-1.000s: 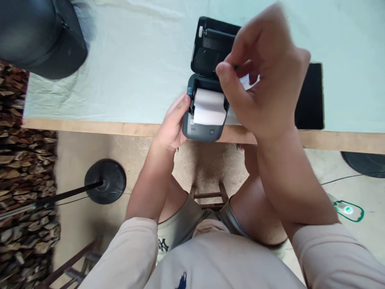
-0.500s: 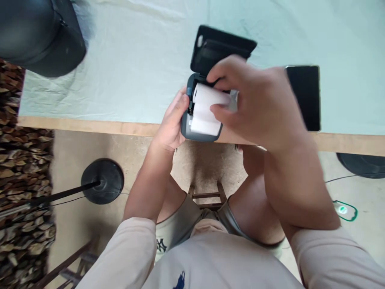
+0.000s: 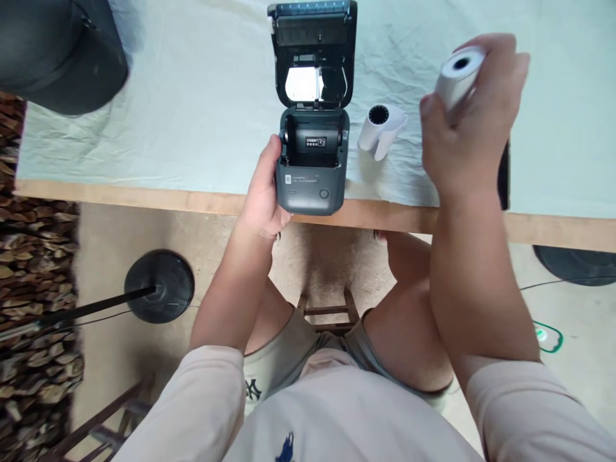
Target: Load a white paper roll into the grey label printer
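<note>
A small dark grey label printer (image 3: 312,168) sits at the near edge of the table with its lid (image 3: 314,54) swung open and its paper bay bare. My left hand (image 3: 264,192) grips the printer's left side. My right hand (image 3: 469,122) is raised to the right of the printer and holds a white paper roll (image 3: 458,74), its hollow core facing me. A second white roll (image 3: 380,129), partly unwound, lies on the cloth just right of the printer.
The table (image 3: 553,230) has a pale green cloth and a wooden front edge. A black phone (image 3: 503,176) lies half hidden behind my right wrist. A dark cap (image 3: 62,54) sits at the far left. A round black stand base (image 3: 160,286) is on the floor.
My right hand lifted the white paper roll out of the printer bay and carried it up to the right. The bay now shows bare, and a second roll has come into view.
</note>
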Demonstrator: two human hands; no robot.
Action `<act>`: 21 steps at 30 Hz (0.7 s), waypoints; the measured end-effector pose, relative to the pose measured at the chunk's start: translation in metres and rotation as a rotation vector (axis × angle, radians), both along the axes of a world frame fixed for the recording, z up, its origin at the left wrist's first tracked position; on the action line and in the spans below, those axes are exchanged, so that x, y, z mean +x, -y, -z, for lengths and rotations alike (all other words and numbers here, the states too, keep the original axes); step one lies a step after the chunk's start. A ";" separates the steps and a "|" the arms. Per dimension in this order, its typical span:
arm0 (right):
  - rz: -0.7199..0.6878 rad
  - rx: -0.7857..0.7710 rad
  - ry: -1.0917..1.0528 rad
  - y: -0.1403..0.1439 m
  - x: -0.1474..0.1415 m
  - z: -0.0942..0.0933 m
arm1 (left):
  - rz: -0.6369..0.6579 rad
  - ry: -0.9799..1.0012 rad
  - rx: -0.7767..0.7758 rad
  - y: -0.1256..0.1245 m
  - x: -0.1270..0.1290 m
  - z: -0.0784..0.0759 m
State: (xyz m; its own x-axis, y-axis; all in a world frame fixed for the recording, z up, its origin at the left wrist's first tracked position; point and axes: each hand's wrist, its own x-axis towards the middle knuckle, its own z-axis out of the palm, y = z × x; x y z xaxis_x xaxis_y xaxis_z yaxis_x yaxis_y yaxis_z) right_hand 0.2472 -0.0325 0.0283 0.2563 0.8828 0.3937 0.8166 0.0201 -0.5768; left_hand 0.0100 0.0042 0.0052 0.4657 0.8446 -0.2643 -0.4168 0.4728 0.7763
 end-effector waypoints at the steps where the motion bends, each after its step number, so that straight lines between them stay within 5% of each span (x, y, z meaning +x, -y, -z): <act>1: 0.114 -0.068 0.044 0.000 -0.003 0.001 | 0.020 0.009 0.000 0.000 0.000 0.000; 3: 0.308 -0.246 0.065 -0.002 -0.009 0.001 | 0.052 0.024 0.007 0.000 -0.001 0.000; 6: 0.306 -0.458 0.121 -0.005 -0.016 -0.003 | 0.061 0.041 0.028 -0.001 -0.002 0.000; 11: 0.210 -0.248 0.173 0.000 -0.031 -0.015 | 0.053 0.012 0.004 0.000 -0.001 0.001; 18: 0.085 -0.282 0.216 -0.005 -0.046 -0.005 | 0.050 0.042 0.007 -0.001 -0.002 0.002; 21: -0.026 0.049 0.095 -0.005 -0.043 -0.008 | 0.046 0.037 0.007 0.001 -0.001 0.003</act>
State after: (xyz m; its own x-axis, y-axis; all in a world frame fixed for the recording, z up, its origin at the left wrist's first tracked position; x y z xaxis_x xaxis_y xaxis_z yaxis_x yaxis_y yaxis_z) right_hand 0.2038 -0.0280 0.0368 0.1934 0.8679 0.4576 0.8665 0.0677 -0.4946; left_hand 0.0091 0.0032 0.0025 0.5137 0.8237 -0.2402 -0.4230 0.4867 0.7643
